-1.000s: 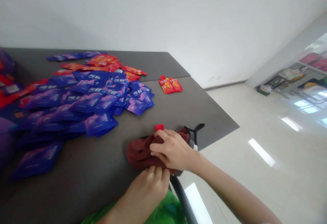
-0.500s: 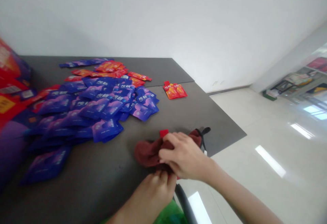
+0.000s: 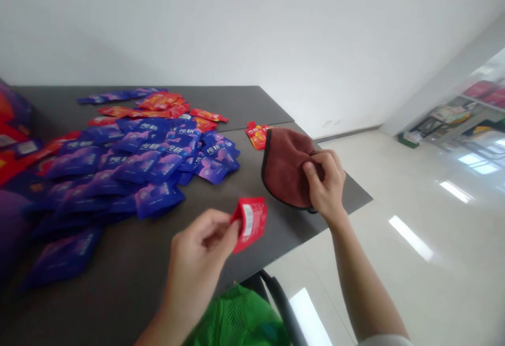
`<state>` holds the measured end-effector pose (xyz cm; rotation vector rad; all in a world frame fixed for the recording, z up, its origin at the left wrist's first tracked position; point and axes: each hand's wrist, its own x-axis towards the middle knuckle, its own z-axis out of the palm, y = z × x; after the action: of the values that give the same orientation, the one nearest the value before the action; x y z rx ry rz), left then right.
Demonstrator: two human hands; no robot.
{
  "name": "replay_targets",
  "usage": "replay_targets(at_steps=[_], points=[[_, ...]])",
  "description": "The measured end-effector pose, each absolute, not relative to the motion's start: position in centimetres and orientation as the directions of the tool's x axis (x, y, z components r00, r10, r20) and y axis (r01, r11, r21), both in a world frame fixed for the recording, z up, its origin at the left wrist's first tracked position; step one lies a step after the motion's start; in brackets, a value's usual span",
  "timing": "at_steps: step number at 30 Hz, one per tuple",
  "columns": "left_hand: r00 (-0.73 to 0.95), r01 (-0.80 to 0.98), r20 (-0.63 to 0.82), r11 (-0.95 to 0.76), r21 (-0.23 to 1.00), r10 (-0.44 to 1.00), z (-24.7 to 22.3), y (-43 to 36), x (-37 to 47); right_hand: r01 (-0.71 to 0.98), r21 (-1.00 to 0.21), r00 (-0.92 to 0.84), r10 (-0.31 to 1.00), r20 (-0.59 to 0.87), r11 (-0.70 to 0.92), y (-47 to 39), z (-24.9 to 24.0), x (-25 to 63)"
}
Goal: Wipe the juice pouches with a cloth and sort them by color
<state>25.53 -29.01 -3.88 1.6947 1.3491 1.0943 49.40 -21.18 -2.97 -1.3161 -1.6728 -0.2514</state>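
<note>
My left hand (image 3: 205,256) pinches a small red packet (image 3: 252,222) by its left edge, with a white barcode label facing up. To the right, my right hand (image 3: 327,180) grips a brown cloth (image 3: 286,164) with a black border, held over the table's right part. The cloth partly covers an orange-red packet (image 3: 257,136) lying behind it. A large heap of blue-purple packets (image 3: 138,162) spreads over the left half of the grey table (image 3: 177,246), with several orange-red packets (image 3: 161,101) at its back.
Large red and purple packaging (image 3: 13,125) stands at the far left. A green mesh item (image 3: 236,317) and a black curved bar (image 3: 282,304) are below the table's front edge. Shelves (image 3: 453,114) stand at the far right.
My hands have moved apart. The cloth, bunched up before, is now spread and lifted back and right in my right hand. The red packet now shows plainly in my left hand.
</note>
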Motion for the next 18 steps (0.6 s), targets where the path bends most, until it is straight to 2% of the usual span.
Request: replay_targets(at_steps=[2,4,5,7,8,10,12,15,18], points=[[0.016,0.505,0.174,-0.158,0.848,0.985,-5.0,-29.2,24.6,0.852,-0.386,0.115,0.592,0.797,0.354,-21.7,-3.1,50.2],[0.0,0.746,0.302,-0.201,0.635,0.953,-6.4,-29.8,23.6,0.867,-0.395,0.14,0.612,0.779,0.305,-21.8,-3.8,50.6],[0.046,0.839,0.384,-0.244,0.486,0.922,-6.9,-30.2,23.1,0.87,-0.399,0.138,0.634,0.761,0.289,-21.8,-4.2,50.6],[0.227,0.901,0.497,-0.374,0.22,0.838,-7.5,-30.5,22.3,0.866,-0.41,0.125,0.671,0.731,0.285,-21.8,-4.8,50.5],[0.335,0.883,0.512,-0.453,0.123,0.791,-7.6,-30.4,22.0,0.859,-0.416,0.117,0.676,0.728,0.299,-21.8,-4.9,50.4],[0.517,0.809,0.47,-0.588,0.007,0.716,-7.4,-29.6,21.4,0.839,-0.422,0.102,0.661,0.743,0.344,-22.1,-4.5,50.0],[0.621,0.75,0.369,-0.661,-0.023,0.691,-7.2,-28.2,21.0,0.813,-0.426,0.092,0.635,0.767,0.397,-22.8,-3.3,49.5],[0.646,0.747,0.192,-0.663,0.037,0.739,-7.6,-26.5,20.5,0.75,-0.431,0.008,0.645,0.764,0.501,-24.3,-1.2,47.9],[0.614,0.769,0.158,-0.631,0.101,0.773,-8.6,-26.7,20.7,0.672,-0.366,-0.29,0.684,0.67,0.644,-25.9,-0.5,45.0]])
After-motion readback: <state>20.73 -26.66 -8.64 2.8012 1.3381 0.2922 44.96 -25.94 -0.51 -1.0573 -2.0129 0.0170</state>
